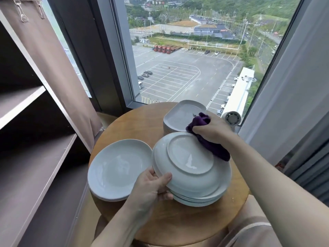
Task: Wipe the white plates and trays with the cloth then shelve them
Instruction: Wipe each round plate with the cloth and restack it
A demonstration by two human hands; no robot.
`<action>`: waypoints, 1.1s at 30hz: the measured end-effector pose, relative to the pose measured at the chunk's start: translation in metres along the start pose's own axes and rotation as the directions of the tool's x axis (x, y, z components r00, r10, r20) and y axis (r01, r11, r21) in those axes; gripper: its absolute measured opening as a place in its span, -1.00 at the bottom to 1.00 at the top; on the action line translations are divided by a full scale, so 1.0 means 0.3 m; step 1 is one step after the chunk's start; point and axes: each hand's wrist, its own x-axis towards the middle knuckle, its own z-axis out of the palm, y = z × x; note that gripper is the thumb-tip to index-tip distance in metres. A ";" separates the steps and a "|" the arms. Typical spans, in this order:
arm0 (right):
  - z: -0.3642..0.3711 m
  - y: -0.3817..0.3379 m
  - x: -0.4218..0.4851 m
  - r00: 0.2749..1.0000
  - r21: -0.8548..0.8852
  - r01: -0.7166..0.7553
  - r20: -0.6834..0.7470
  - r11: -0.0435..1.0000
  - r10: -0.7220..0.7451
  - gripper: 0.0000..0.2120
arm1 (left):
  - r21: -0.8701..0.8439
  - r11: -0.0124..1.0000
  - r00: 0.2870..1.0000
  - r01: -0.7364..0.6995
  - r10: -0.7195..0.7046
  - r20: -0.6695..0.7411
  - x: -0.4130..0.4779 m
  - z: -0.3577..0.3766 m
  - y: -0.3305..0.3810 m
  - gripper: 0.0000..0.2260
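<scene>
A round wooden table (135, 125) fills the lower middle of the frame, pushed up to a tall window (178, 50) that looks down on a car park. Just right of centre a white plate (190, 163) is turned bottom up and tilted, lying over a stack of plates (201, 200) of the same kind. The left hand (151, 186) grips the plate at its lower left edge, thumb laid over the rim and fingers curled underneath. The right hand (211, 131) is bunched around a purple cloth (213, 148) and presses it against the plate's upper right rim; a tail of the cloth hangs down over the edge on that side. To the left of the held plate, with the rims all but touching, a second stack (117, 168) sits face up, overhanging the table's left edge. Behind, nearer the window, stands a pile of squarish white trays (181, 114), the top one partly hidden by the cloth and knuckles. A small white fan (232, 118) sits to the right of the trays, by the glass. Dark shelves (35, 139) run down the left side of the frame, their brown fabric cover (53, 50) clipped back at the upper left. A pale curtain (293, 86) hangs along the right.
</scene>
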 end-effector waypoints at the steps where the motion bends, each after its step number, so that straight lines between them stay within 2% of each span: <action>1: -0.007 0.029 -0.023 1.000 0.058 -0.006 -0.019 0.998 0.007 -0.62 | -0.003 1.000 1.000 -0.001 0.001 0.003 0.002 -0.001 0.000 -0.55; 3: -0.007 0.083 -0.072 0.998 0.146 -0.003 -0.056 0.989 0.011 -0.56 | 0.002 1.000 1.000 -0.003 0.003 0.000 0.002 -0.002 0.000 -0.54; 7: 0.025 0.161 -0.184 0.978 0.116 0.011 -0.208 0.993 0.014 -0.38 | 0.004 1.000 1.000 0.003 -0.003 -0.009 0.004 -0.002 -0.005 -0.51; 15: 0.145 0.169 -0.492 0.889 0.223 0.181 -0.454 0.958 -0.062 -0.46 | 0.007 0.999 0.999 0.035 -0.036 0.032 0.004 0.002 0.015 -0.49; 19: 0.189 0.135 -0.614 0.892 0.204 0.311 -0.401 0.928 -0.210 -0.28 | 0.001 1.000 0.996 0.030 -0.030 0.082 0.000 0.017 0.028 -0.58; 22: 0.201 0.123 -0.655 0.880 0.120 0.379 -0.352 0.917 -0.318 -0.20 | -0.026 0.999 0.989 0.038 -0.034 0.145 -0.005 0.015 0.036 -0.46; 25: 0.225 0.102 -0.674 0.844 0.009 0.461 -0.314 0.887 -0.436 -0.20 | -0.121 0.991 0.984 0.060 -0.039 0.171 -0.005 0.009 0.044 -0.35; 29: 0.274 0.053 -0.657 0.761 -0.181 0.550 -0.292 0.815 -0.579 -0.26 | -0.255 0.965 0.990 0.055 -0.020 0.141 -0.008 0.012 0.038 -0.35; 31: 0.281 0.011 -0.631 0.763 -0.224 0.541 -0.276 0.811 -0.585 -0.31 | -0.252 0.967 0.994 0.022 0.005 0.108 -0.003 0.008 0.034 -0.34; 33: 0.274 -0.040 -0.596 0.802 -0.231 0.497 -0.246 0.836 -0.545 -0.33 | -0.240 0.971 0.997 0.001 0.018 0.075 0.003 0.008 0.033 -0.34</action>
